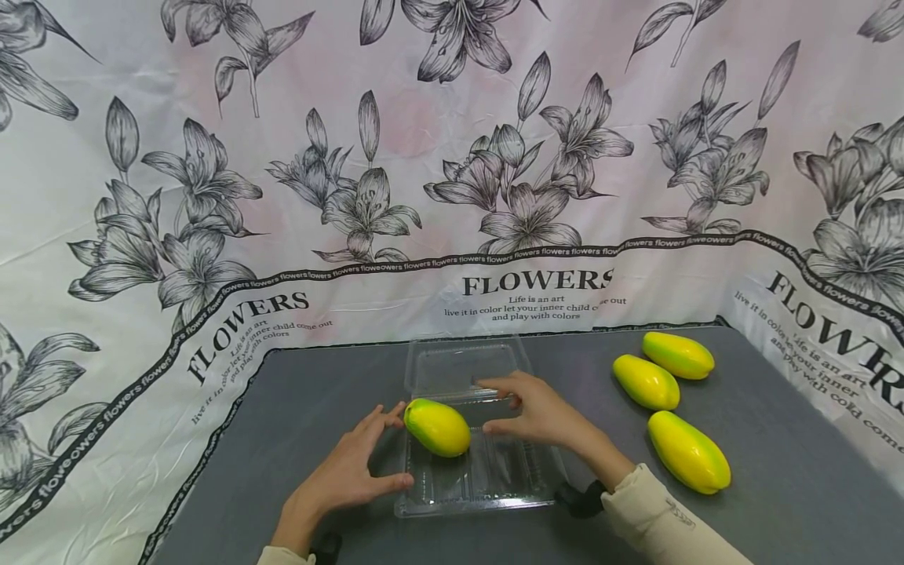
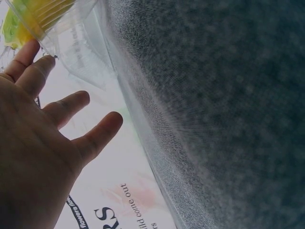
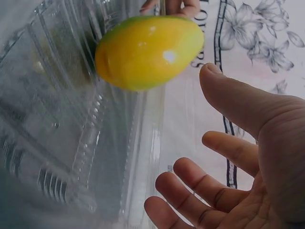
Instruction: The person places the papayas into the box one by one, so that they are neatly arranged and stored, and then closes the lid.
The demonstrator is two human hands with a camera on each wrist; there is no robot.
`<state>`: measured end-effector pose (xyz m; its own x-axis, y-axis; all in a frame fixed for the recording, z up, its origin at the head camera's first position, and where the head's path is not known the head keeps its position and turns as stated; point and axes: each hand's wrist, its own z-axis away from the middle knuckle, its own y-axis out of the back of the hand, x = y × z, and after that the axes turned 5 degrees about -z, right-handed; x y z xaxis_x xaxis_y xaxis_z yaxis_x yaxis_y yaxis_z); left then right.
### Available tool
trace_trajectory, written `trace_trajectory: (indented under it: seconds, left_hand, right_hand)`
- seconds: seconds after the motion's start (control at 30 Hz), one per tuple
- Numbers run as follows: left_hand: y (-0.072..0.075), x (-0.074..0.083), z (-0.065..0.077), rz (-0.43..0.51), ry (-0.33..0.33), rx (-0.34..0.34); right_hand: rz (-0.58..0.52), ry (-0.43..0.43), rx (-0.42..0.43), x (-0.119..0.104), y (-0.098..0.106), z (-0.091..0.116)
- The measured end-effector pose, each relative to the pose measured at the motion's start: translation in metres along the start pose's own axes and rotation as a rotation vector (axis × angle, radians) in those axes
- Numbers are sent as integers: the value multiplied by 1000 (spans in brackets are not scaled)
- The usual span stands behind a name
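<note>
A yellow-green papaya (image 1: 438, 428) lies in the left part of a clear plastic clamshell box (image 1: 487, 501), whose lid (image 1: 462, 366) is folded back toward the wall. My left hand (image 1: 353, 463) is spread at the box's left side, its fingertips right at the papaya's left end and its thumb by the box rim. Over the right part of the box hovers my right hand (image 1: 533, 412), thumb and fingers parted with nothing between them. In the right wrist view, its thumb points toward the papaya (image 3: 147, 53) across a gap.
Three more papayas lie on the grey tabletop (image 1: 339, 384) to the right: one at the back (image 1: 678, 355), one beside it (image 1: 646, 382), one nearer the front (image 1: 688, 453). A flower-printed cloth (image 1: 339, 298) hangs behind and along both sides.
</note>
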<state>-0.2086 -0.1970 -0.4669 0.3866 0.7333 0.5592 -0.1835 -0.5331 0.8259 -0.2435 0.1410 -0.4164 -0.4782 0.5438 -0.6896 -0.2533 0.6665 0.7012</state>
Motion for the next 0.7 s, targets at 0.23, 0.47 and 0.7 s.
trace_trajectory:
  seconds: [0.23, 0.47, 0.7]
  left_hand:
    - [0, 0, -1, 2, 5, -5]
    - [0, 1, -1, -8, 4, -3]
    - [0, 1, -1, -7, 14, -7]
  right_hand:
    - [-42, -27, 56, 11, 10, 14]
    - [-17, -42, 134, 19, 21, 29]
    - [33, -78, 206, 23, 34, 44]
